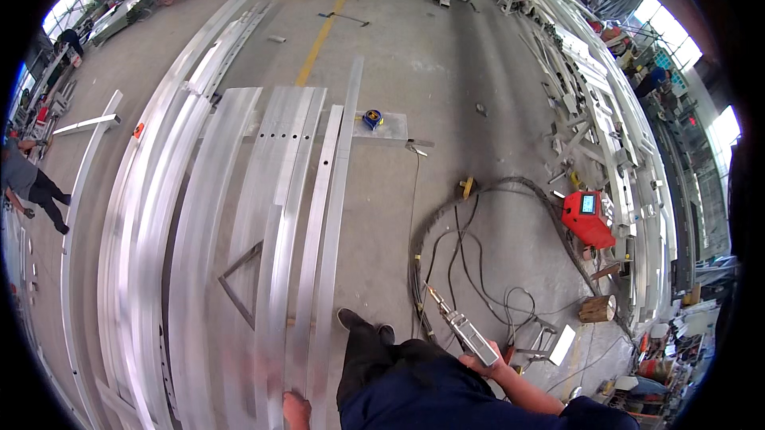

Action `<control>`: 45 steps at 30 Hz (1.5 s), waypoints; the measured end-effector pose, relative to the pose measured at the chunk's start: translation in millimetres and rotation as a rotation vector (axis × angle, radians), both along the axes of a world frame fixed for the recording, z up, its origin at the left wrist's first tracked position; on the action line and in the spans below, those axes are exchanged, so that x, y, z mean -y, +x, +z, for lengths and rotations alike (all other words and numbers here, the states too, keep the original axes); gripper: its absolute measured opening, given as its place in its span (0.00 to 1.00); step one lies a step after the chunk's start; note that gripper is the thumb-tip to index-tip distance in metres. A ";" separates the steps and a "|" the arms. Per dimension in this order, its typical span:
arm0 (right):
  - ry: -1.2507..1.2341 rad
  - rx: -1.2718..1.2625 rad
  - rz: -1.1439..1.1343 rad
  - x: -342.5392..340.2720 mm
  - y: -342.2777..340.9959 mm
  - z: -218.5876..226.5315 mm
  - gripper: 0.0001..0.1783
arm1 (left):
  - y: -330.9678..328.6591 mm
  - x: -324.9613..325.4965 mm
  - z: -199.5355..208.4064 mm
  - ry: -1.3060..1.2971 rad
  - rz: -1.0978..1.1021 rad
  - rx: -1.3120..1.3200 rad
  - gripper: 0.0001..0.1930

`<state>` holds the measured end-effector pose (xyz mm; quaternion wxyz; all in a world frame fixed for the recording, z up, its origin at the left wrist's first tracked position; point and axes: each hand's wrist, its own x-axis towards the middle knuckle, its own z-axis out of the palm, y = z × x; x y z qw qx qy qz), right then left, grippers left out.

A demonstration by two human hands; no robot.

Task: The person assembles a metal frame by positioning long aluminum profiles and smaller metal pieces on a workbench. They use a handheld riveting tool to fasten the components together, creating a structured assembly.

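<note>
My right hand (488, 360) is closed around the grip of a silver handheld welding gun (466, 330). Its copper-coloured nozzle tip points up and away to the left, clear of the metal. At the lower edge my left hand (296, 412) is closed at a long narrow aluminium bar (317, 223); the undersides of its fingers are hidden. Left of that bar lie wide aluminium profiles (275, 159), one with a row of dark holes. A grey triangular set square (239, 282) rests across them. Another thin aluminium bar (341, 167) runs along the right side.
A blue tape measure (372, 118) sits on a flat metal plate (390, 127). Black hoses (422, 239) loop over the floor toward a red machine (588, 219). A wood log (598, 309) stands nearby. Metal frames (606, 111) line the right. A co-worker (36, 179) stands far left.
</note>
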<state>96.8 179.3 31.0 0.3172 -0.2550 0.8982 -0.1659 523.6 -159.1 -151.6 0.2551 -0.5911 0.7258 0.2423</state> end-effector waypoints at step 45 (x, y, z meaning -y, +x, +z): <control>-0.068 0.179 -0.079 255.1 -411.1 3.4 0.13 | -376.5 174.9 22.5 0.035 0.022 -0.090 0.29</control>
